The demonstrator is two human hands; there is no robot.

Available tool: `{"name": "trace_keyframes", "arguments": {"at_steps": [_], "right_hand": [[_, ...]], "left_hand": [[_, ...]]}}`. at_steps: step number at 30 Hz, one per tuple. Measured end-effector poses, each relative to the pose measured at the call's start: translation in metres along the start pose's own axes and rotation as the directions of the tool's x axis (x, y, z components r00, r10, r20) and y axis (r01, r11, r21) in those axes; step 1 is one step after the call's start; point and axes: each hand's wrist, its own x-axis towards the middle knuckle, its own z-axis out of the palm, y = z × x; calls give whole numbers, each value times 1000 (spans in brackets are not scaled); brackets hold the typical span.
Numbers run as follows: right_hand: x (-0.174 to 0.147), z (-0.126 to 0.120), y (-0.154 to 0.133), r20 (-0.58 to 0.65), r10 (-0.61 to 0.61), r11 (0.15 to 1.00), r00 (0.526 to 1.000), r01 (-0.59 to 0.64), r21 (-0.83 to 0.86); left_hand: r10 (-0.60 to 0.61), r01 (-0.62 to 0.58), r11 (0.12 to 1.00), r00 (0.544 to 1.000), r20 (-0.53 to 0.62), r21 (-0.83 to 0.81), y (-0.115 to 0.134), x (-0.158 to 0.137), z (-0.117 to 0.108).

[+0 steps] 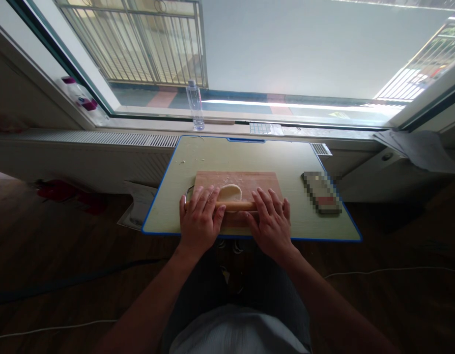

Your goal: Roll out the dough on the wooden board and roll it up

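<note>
Beyond the wooden board [266, 181] and to its left, a clear bottle [195, 105] stands upright on the windowsill [227, 129]; whether it holds any liquid is hard to tell. Farther left of the board, by the window frame, is a bottle with a purple cap [79, 96], its contents likewise unclear.

The board lies on a pale, blue-edged table [286, 155], with a metal loop [186, 193] at its left end. Flour dusts its far half, and small crumbs [181, 162] lie on the table beyond its left corner. Well to the right of the board, a flat object [322, 192] is blurred out. Loose papers [415, 146] rest beyond the board, far to its right.

The rolling pin [237, 206] is over the middle of the board, its long axis running left to right, roughly parallel with the board's long sides. It crosses the near part of a rounded piece of dough [230, 191], most of which shows beyond it. The left hand [200, 216] and right hand [270, 221] lie palm down on the pin's two ends, largely hiding them, with fingers outstretched and slightly spread rather than wrapped tight.
</note>
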Motion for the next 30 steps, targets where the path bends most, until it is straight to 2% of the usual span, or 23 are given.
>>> {"name": "trace_keyframes", "arguments": {"at_steps": [11,20,30], "right_hand": [[-3,8,0,-64,-4,1000,998,5,17],[25,4,-3,69,90,996,994,-90,0],[45,0,-4,112,125,992,986,-127,13]], "left_hand": [[16,-16,1000,1000,-10,-17,2,4,-6],[-15,14,1000,998,62,16,8,32,-12],[-30,26,999,995,94,45,6,57,-6]]}}
